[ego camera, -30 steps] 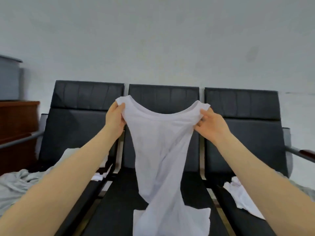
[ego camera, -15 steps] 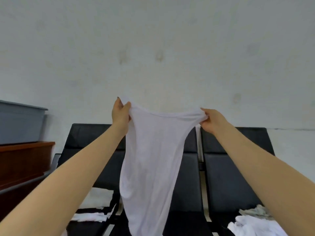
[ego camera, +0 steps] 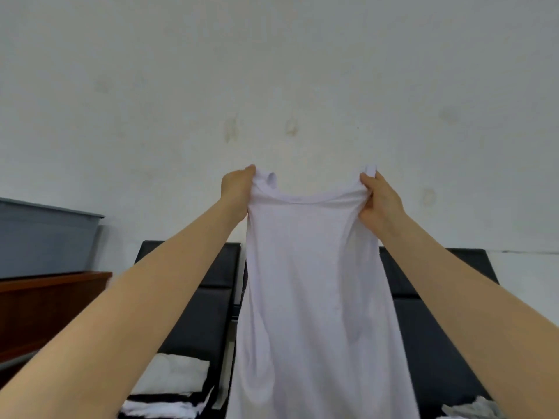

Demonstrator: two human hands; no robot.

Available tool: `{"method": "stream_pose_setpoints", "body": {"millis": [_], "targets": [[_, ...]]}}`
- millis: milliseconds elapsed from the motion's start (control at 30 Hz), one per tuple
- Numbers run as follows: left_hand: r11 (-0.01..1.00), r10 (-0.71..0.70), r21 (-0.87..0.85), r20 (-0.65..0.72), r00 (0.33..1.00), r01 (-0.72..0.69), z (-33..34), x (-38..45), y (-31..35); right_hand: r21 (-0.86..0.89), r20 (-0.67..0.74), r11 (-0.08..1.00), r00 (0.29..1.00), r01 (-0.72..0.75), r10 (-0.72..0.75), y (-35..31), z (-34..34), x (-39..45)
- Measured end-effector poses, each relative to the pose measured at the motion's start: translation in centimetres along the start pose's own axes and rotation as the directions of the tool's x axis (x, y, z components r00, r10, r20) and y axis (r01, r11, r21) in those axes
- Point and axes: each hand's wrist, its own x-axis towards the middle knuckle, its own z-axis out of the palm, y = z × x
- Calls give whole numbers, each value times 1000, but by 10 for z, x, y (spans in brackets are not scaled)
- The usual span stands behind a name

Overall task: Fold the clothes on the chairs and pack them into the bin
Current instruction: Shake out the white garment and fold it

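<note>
1. Your left hand grips one shoulder of the top, fingers curled round the bunched cloth at the strap.
2. Your right hand grips the other shoulder, thumb on the near side, fingers wrapped behind the cloth.
3. The two hands are apart, with the neckline sagging in a shallow curve between them.
4. The top hangs straight down from your hands in front of the chairs; it covers the middle chair back almost wholly.
5. Its lower hem runs out of the bottom of the picture, so you cannot tell whether it touches the seat.
6. Both your bare forearms reach up from the lower corners, raised above the chair backs, and your hands show against the wall.
7. The bin stands well to the left of the chairs, on top of a brown cabinet.
8. On the left chair's seat lies a pale folded cloth, and more white cloth lies just in front of it.
9. On the right chair's seat, low at the picture's edge, a crumpled grey-white cloth shows.
10. The wall behind the chairs carries a few faint brownish marks above your hands.
</note>
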Motion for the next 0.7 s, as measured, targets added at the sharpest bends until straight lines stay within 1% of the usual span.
{"method": "stream_pose_setpoints", "body": {"millis": [67,100,133,167,200,233,267,300,333,367,400,467,567,633,700], "targets": [[992,-126,-25,22,992,127,-7,2,-29,-95,-99,993,994,-65,55,20,-20,2],[984,-176,-9,30,984,177,-11,2,-46,-176,-162,979,984,-101,73,31,-32,1],[973,-230,4,32,973,230,-15,0,-64,-294,-222,944,971,-148,84,43,-45,-1],[962,-274,10,22,961,274,-17,-1,-83,-437,-270,874,958,-212,97,56,-57,-1],[947,-321,23,0,947,321,-20,-2,-105,-568,-316,771,941,-289,120,73,-71,0],[928,-369,48,-19,929,370,-22,-6,-128,-645,-351,676,924,-357,154,92,-87,1],[909,-411,69,-16,912,411,-23,-10,-143,-662,-385,620,901,-421,201,103,-96,0],[890,-449,85,-8,894,448,-25,-15,-160,-649,-418,588,872,-483,254,117,-108,-2],[877,-477,71,-7,879,476,-26,-20,-179,-646,-437,563,854,-516,282,131,-119,-3],[855,-517,40,-3,856,516,-28,-24,-201,-655,-437,534,845,-534,308,148,-132,-7],[837,-547,46,0,837,546,-31,-29,-217,-660,-422,523,842,-539,335,161,-143,-10],[838,-538,112,0,843,534,-37,-40,-247,-670,-386,510,840,-539,381,184,-162,-17],[885,-448,160,35,894,437,-47,-42,-295,-663,-390,482,814,-572,430,219,-183,-18],[891,-423,202,42,905,407,-51,-38,-322,-670,-419,428,785,-606,455,238,-193,-16],[899,-386,239,38,922,366,-54,-33,-340,-720,-397,361,778,-593,487,251,-202,-16]]}}
